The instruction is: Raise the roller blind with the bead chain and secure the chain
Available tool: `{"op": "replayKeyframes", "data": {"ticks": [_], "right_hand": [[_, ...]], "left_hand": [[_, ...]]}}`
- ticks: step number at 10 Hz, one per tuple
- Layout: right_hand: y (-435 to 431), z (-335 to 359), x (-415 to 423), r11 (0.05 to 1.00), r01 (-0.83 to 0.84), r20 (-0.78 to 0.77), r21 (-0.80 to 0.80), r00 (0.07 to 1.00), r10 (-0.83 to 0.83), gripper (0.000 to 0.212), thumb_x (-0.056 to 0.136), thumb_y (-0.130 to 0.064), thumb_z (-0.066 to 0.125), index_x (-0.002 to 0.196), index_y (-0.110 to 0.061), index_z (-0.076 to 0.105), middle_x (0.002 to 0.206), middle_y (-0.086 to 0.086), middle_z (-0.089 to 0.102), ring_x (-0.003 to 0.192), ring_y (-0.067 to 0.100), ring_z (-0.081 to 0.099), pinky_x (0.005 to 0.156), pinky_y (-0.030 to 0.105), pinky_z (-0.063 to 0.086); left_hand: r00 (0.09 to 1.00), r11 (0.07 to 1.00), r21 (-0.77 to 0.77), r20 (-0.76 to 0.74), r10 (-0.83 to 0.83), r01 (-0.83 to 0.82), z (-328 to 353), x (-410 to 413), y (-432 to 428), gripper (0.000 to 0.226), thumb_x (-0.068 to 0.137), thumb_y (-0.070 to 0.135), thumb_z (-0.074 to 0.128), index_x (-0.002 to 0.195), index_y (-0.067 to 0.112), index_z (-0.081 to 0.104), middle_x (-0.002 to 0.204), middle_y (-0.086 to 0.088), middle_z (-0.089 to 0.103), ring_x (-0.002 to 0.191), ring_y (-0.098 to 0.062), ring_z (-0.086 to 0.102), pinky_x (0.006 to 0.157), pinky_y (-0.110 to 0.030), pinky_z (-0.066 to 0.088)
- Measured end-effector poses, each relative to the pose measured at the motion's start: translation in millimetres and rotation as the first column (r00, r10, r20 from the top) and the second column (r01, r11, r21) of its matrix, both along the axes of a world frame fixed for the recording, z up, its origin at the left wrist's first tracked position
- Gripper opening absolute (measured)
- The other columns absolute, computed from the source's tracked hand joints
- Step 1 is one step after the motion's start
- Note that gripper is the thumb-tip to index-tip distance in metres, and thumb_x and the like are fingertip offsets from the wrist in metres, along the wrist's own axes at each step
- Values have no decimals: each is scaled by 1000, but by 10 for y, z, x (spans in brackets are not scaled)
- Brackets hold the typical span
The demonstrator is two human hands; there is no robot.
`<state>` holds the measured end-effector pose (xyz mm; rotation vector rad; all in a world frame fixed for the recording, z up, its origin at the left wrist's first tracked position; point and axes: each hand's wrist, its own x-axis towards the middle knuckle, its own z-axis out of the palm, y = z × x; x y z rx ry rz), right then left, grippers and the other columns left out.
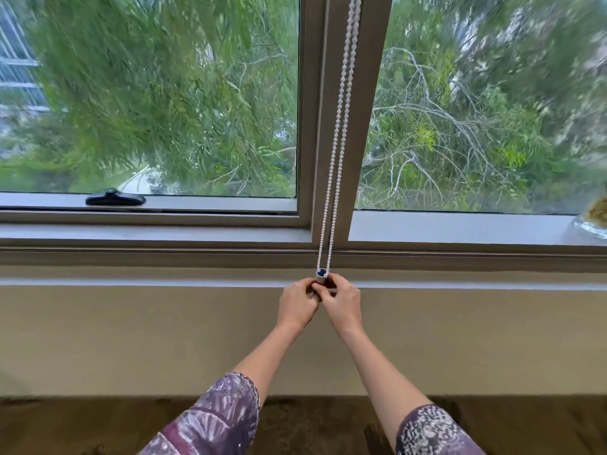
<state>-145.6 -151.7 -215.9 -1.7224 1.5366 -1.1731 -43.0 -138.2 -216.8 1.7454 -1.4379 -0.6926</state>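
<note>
Head view: your left hand [297, 303] and right hand [341, 302] meet just below the window sill [460, 229], fingers [331, 280] of both curled shut around the small chain holder [322, 274] at the bottom of the bead chain [341, 110]. The chain loop runs straight up the frame's centre post [364, 126]. Your fingers hide the holder's lower part; its fastening can't be made out.

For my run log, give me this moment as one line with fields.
stage: securing chain | left hand and right hand: both on chain holder below sill | bead chain: hangs taut along window frame | blind: out of view
</note>
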Motion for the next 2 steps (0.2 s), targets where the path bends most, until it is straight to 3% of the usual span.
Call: {"op": "replayKeyframes", "data": {"ticks": [1, 2], "right_hand": [[163, -98, 57, 988, 43, 21, 151, 999, -47, 26, 77, -26, 74, 98, -11, 69, 90, 6, 72, 83, 15, 63, 76, 20, 44], [344, -206, 185, 920, 120, -28, 372, 993, -118, 43, 74, -46, 72, 90, -7, 67, 83, 5, 65, 86, 24, 63, 68, 25, 39]], "left_hand": [[999, 998, 60, 48, -24, 21, -35, 113, 109, 34, 78, 22, 60, 110, 32, 68, 107, -1, 74, 102, -24, 67, 84, -32, 53], [989, 994, 100, 132, -61, 48, -196, 295, 226, 42, 82, 25, 61, 123, 20, 61, 123, -7, 67, 116, -25, 60, 97, -34, 49]]}}
